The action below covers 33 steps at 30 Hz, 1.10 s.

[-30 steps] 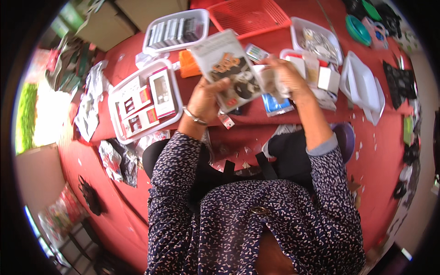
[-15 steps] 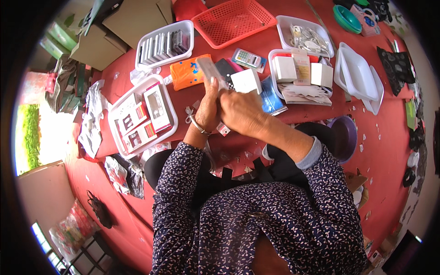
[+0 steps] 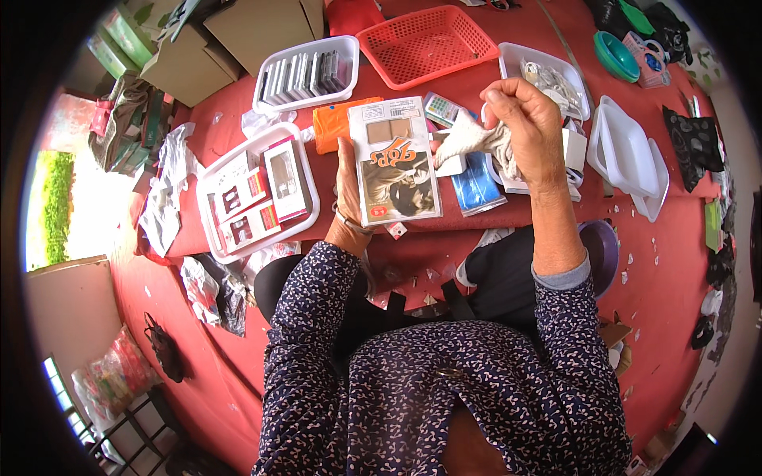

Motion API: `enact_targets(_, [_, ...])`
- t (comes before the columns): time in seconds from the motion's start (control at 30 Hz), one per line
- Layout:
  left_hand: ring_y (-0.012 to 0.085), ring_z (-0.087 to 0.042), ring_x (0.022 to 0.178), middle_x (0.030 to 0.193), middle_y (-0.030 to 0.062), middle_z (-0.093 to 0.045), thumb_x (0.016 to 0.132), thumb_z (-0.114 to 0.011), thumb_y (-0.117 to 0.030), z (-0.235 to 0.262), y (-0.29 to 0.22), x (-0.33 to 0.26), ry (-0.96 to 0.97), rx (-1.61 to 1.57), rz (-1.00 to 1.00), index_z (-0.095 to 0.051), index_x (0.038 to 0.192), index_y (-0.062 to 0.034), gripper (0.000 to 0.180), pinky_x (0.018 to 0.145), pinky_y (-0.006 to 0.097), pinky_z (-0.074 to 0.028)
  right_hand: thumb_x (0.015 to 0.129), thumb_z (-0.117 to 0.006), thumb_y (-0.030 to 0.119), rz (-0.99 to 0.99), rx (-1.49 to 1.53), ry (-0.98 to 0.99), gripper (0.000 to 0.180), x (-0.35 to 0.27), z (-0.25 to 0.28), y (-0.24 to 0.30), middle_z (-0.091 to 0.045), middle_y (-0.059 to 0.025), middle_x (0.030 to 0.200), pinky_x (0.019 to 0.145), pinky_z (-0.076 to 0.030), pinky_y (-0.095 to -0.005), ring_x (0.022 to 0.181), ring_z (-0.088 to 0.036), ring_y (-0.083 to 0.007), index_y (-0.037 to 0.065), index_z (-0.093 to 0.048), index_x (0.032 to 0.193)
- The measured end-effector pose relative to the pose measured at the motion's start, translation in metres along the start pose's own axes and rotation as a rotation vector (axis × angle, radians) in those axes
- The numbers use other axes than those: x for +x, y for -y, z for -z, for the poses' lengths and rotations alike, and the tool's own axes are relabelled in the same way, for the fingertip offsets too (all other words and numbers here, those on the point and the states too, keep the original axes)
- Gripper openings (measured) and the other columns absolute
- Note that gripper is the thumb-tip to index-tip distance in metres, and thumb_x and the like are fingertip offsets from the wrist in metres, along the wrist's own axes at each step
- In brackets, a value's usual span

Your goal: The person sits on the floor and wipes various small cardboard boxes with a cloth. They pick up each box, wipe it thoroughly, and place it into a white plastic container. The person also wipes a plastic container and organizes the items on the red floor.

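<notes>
The left hand (image 3: 347, 186) grips a flat rectangular card package (image 3: 394, 161) by its left edge, fingers behind it and thumb at the side. The package stands printed face up over the red table (image 3: 675, 262), its long axis running away from the person, the end with two tan squares pointing toward the far red basket (image 3: 426, 43) (tilted slightly left). The right hand (image 3: 530, 131) is closed on a bunched pale cloth (image 3: 470, 140), just right of the package. A white tray of small boxes (image 3: 255, 190) lies left of the left hand.
</notes>
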<state>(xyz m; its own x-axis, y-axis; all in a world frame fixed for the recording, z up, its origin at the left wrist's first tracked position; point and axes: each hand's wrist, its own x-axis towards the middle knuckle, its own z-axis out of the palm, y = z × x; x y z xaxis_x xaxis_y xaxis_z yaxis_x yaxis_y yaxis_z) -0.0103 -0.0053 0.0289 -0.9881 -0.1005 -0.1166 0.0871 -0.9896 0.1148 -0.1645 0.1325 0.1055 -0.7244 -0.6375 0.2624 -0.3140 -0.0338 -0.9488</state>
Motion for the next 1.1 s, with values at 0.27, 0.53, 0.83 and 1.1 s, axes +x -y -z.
enact_targets(0.27, [0.0368,-0.047,0.110,0.126,0.0249,-0.042,0.079,-0.033,-0.069,0.000,0.002,-0.003,0.110,-0.038,0.056,-0.029,0.133,-0.0041,0.084,0.091,0.048,-0.040,0.083,-0.056,0.007,0.162,0.167,-0.096,0.008,-0.009,-0.024,0.013,-0.055,0.0005,0.064,0.053,-0.038,-0.0171,0.057,-0.049,-0.0031,-0.001,-0.057,0.083])
enact_targets(0.53, [0.0329,-0.050,0.107,0.124,0.0166,-0.046,0.084,-0.037,-0.059,0.012,0.008,-0.006,-0.036,0.030,0.128,-0.035,0.130,-0.0090,0.068,0.092,0.047,-0.040,0.078,-0.059,0.005,0.130,0.125,0.086,0.026,-0.014,-0.062,0.009,-0.055,-0.0035,0.080,0.057,-0.045,-0.0235,0.064,-0.056,-0.0112,0.006,-0.053,0.103])
enact_targets(0.83, [0.0382,-0.046,0.110,0.124,0.0251,-0.042,0.076,-0.033,-0.072,0.019,-0.015,-0.002,-0.014,0.053,-0.048,-0.026,0.133,0.0005,0.092,0.091,0.050,-0.040,0.077,-0.058,0.010,-0.078,-0.005,1.061,0.017,-0.040,-0.074,0.003,-0.063,-0.0069,0.085,0.072,-0.045,-0.0293,0.079,-0.059,-0.0163,0.002,-0.059,0.092])
enact_targets(1.1, [0.0328,-0.046,0.111,0.125,0.0224,-0.042,0.077,-0.034,-0.070,0.000,-0.019,-0.009,-0.004,0.177,-0.025,-0.030,0.132,-0.0039,0.086,0.090,0.049,-0.040,0.084,-0.057,0.021,-0.294,0.169,0.359,0.021,-0.002,-0.011,-0.009,-0.054,-0.0023,0.065,0.056,-0.043,-0.0213,0.063,-0.054,-0.0074,0.000,-0.058,0.086])
